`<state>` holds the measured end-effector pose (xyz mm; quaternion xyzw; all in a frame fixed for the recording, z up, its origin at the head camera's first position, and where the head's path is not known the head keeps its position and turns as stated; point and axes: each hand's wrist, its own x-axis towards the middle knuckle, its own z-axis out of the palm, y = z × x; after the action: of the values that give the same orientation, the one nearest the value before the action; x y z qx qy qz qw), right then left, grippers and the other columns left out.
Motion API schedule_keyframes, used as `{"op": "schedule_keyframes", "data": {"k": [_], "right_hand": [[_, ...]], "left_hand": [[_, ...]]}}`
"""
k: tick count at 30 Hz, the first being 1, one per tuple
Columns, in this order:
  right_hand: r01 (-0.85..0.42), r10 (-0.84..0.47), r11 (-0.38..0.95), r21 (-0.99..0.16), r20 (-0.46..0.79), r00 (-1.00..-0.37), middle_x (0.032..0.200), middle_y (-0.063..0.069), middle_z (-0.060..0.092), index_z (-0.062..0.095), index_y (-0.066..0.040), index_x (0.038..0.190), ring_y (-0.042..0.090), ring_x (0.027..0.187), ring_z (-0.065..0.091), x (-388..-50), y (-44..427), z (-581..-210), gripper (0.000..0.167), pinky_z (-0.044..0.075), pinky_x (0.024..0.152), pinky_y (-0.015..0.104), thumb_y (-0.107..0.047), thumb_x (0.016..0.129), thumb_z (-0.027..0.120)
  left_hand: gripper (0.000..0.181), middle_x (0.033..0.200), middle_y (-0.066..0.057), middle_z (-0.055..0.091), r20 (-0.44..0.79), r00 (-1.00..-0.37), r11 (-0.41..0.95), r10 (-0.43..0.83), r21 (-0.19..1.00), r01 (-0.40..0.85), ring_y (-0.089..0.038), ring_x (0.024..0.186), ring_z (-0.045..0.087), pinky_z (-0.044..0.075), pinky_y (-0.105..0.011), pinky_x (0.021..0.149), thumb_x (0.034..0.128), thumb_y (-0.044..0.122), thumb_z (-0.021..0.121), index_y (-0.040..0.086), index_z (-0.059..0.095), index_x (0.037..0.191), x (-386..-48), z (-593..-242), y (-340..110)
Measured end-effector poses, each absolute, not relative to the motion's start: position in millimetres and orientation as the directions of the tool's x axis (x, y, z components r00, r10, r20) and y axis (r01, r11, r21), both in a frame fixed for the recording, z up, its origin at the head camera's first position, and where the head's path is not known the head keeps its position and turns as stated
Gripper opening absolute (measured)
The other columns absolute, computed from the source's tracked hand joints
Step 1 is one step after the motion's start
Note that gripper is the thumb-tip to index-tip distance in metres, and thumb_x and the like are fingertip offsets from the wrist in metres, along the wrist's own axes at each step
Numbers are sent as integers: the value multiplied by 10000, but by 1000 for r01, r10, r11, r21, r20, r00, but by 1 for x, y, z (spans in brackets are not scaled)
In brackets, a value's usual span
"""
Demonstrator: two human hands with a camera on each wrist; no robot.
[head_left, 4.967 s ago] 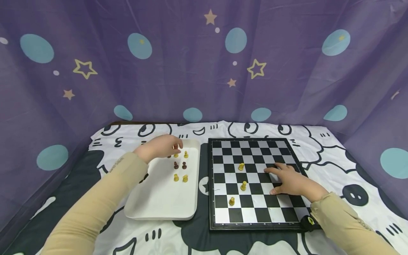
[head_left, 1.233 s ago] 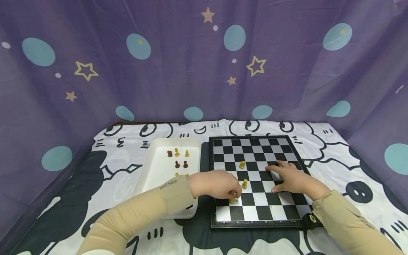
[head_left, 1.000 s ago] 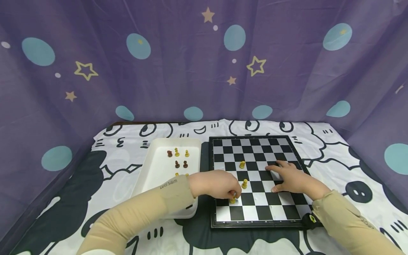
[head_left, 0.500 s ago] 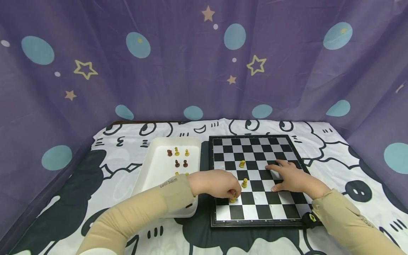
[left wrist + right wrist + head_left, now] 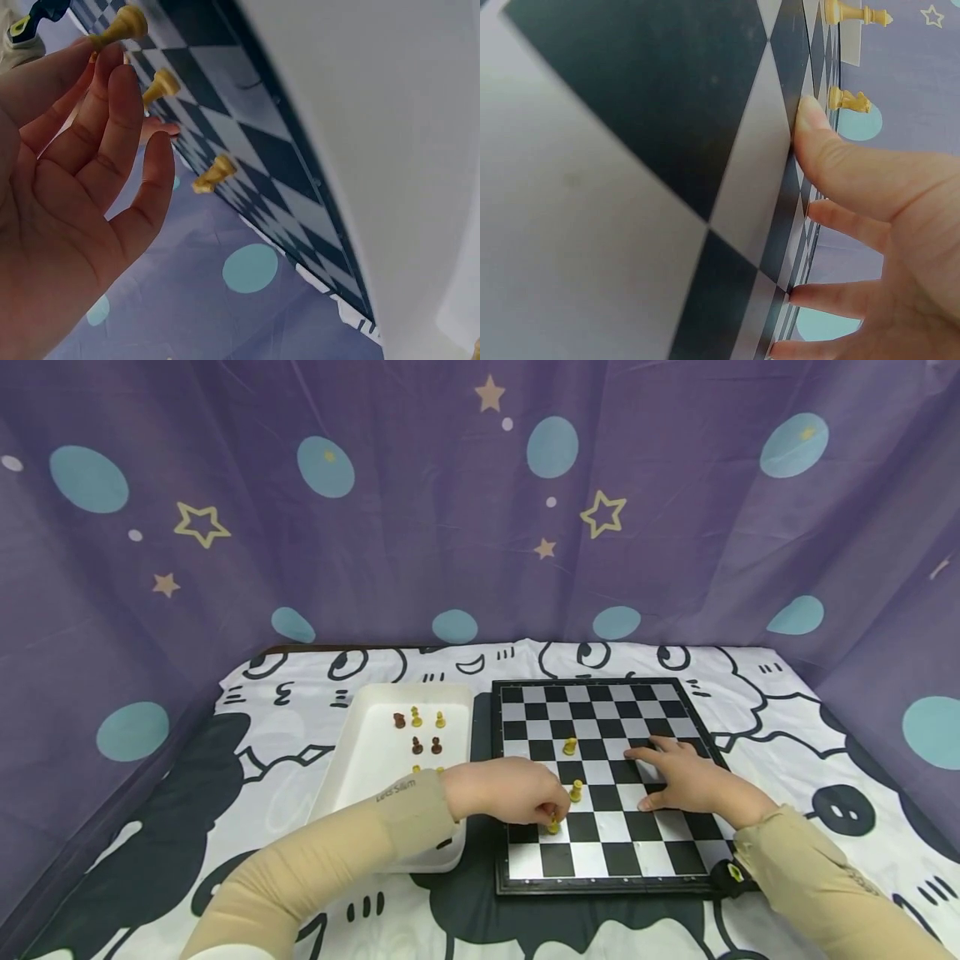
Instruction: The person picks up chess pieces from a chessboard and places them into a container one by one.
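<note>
Currently the left hand (image 5: 510,792) pinches a yellow chess piece (image 5: 553,827) by its upper end, the base pointing down at the chessboard (image 5: 607,862); the right hand (image 5: 686,783), well apart, rests spread on that same chessboard. Two more yellow pieces (image 5: 576,792) stand beyond the left hand, and the white tray (image 5: 367,768), holding brown pieces (image 5: 437,747) too, sits partly under the left sleeve (image 5: 360,827)

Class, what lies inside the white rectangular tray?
Three brown chess pieces and two yellow ones show fully; two more yellow tops peek past the beige left sleeve. Whatever it covers in the tray is hidden.
</note>
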<state>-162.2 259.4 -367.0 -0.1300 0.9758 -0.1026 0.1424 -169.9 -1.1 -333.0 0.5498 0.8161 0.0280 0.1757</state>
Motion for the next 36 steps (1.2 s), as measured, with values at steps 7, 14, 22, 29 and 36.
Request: {"op": "schedule_keyframes", "data": {"k": [7,14,22,29,36], "right_hand": [[-218,-277,947,-237,-254,-927,1405,377,298,516,-97,1331,648,1227,273,-162,259,-367,785,332,890,724,-436,678,790],[-219,-280,946,-240,-258,-925,1404,382,294,516,-95,1330,652,1229,265,-162,258,-365,777,328,894,725,-424,682,793],[-216,-275,948,-236,-259,-926,1408,380,291,513,-99,1334,649,1234,262,-161,258,-366,786,327,897,724,-437,681,789],[-213,-275,946,-244,-257,-926,1412,375,290,511,-98,1336,644,1239,261,-161,259,-367,780,322,900,725,-429,687,791],[-207,-271,946,-248,-260,-927,1416,369,291,511,-107,1339,641,1243,260,-162,258,-368,779,317,903,729,-436,690,788]], "left_hand": [[65,813,99,602,-207,-349,394,914,245,886,-44,710,498,403,-150,671,920,148,620,159,683,932,-173,-323,-4],[85,849,69,625,-186,-378,418,907,271,867,-59,743,511,433,-180,721,933,152,600,153,683,955,-176,-314,-10],[137,912,47,653,-148,-437,462,887,278,842,-63,773,530,443,-200,740,943,164,586,131,689,1028,-180,-296,-19],[131,935,26,664,-93,-447,454,890,296,841,-85,800,550,459,-225,786,938,126,584,107,685,1018,-186,-291,-28],[99,844,35,624,-93,-466,473,880,281,835,-83,737,510,443,-232,727,930,138,600,118,680,984,-189,-291,-35]]}}
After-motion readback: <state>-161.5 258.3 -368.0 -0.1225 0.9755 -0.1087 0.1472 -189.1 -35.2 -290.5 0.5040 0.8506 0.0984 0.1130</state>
